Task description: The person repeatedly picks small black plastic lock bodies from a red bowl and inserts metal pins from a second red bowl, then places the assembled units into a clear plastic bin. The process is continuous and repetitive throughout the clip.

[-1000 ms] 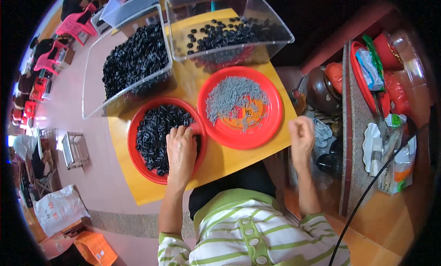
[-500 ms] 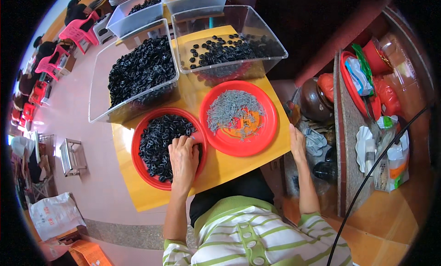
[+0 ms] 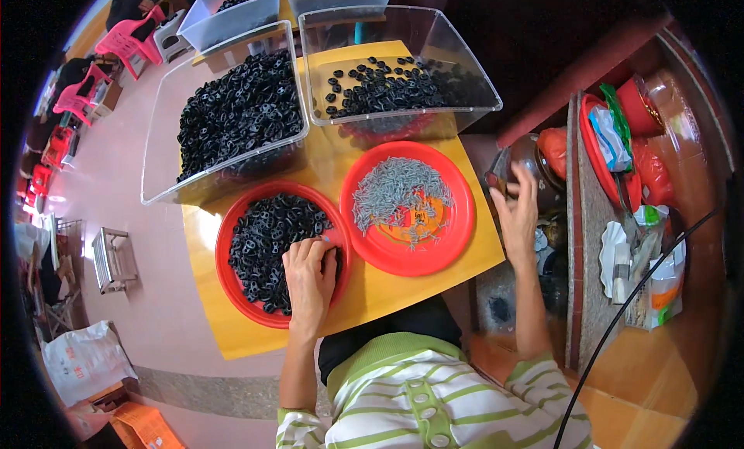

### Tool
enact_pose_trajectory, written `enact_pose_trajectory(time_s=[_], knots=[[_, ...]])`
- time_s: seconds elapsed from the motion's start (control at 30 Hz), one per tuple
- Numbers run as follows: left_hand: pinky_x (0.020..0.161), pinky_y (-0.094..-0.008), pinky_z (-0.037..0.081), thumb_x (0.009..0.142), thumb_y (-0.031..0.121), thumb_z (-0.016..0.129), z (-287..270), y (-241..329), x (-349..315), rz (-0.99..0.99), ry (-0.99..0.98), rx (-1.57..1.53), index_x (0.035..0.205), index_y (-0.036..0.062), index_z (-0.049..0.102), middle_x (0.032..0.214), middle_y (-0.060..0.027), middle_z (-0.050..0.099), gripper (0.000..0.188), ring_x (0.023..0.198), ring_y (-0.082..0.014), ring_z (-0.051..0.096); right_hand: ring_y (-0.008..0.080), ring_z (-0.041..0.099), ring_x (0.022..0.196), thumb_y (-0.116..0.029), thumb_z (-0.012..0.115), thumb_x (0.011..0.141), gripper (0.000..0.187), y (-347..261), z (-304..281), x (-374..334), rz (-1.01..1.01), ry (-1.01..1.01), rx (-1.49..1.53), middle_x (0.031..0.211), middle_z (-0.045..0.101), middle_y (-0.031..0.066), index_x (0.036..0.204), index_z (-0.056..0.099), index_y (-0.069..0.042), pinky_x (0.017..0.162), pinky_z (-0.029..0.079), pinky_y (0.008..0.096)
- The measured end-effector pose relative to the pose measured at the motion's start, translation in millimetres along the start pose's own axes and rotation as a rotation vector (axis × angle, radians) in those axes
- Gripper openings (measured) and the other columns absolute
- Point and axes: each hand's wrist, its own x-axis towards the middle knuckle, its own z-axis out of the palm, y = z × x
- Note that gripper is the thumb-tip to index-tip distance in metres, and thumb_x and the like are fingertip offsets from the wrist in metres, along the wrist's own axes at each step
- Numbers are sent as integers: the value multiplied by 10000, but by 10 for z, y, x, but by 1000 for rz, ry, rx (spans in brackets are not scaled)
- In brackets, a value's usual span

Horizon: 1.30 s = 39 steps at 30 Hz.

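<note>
My left hand [image 3: 308,274] is over the right side of a round red tray [image 3: 223,282] heaped with small black plastic pieces [image 3: 263,243]. Its fingers are curled together, and a dark shape shows beside the thumb; the back of the hand hides what they grip. My right hand [image 3: 519,212] is raised just past the table's right edge, fingers apart and nothing visible in them. Between the hands lies a red plate [image 3: 459,240] with many thin grey screws [image 3: 397,187] spread over its orange-patterned middle.
Two clear bins of black pieces, a fuller left one [image 3: 225,181] and a sparser right one [image 3: 477,112], stand at the back of the yellow tabletop [image 3: 434,282]. A stone-edged shelf [image 3: 593,317] with bags and a black cable [image 3: 620,302] are on the right. People sit far left on pink chairs [image 3: 128,42].
My right hand has risen away from the table's right edge and its fingers have spread. My left hand stays curled at the tray. The whole view has shifted slightly.
</note>
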Motion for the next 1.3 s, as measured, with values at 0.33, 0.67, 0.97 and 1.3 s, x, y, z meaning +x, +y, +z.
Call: enact_pose_trajectory(time_s=[0.33, 0.67, 0.97, 1.3], knots=[[743, -349, 389, 741, -6, 644, -200, 223, -56, -36, 134, -146, 903, 38, 608, 891, -83, 602, 171, 849, -252, 555, 192, 604, 769, -70, 648, 805, 332, -402, 444, 1031, -342, -30, 41, 1168, 533, 94, 1124, 555, -74, 626, 514, 275], [755, -340, 406, 720, -32, 659, -231, 319, -158, -86, 136, -181, 902, 32, 608, 890, -90, 613, 200, 848, -249, 569, 205, 608, 697, -94, 630, 826, 159, -389, 635, 1150, -375, 38, 68, 902, 590, 81, 969, 586, -42, 621, 483, 306], [762, -292, 465, 790, -46, 607, -200, 441, -287, -208, 202, -436, 930, 2, 608, 900, -112, 632, 148, 830, -206, 613, 214, 630, 722, -172, 641, 836, 426, -506, 505, 998, -385, 39, 76, 1276, 483, 165, 1239, 525, -93, 697, 509, 317], [654, -263, 484, 869, 10, 562, 28, 534, -657, -703, 77, -1375, 956, -24, 566, 834, -123, 644, 93, 686, -158, 601, 222, 617, 740, -79, 622, 810, 86, -689, 863, -322, -364, -668, 290, 820, 609, 97, 874, 647, -27, 660, 482, 315]])
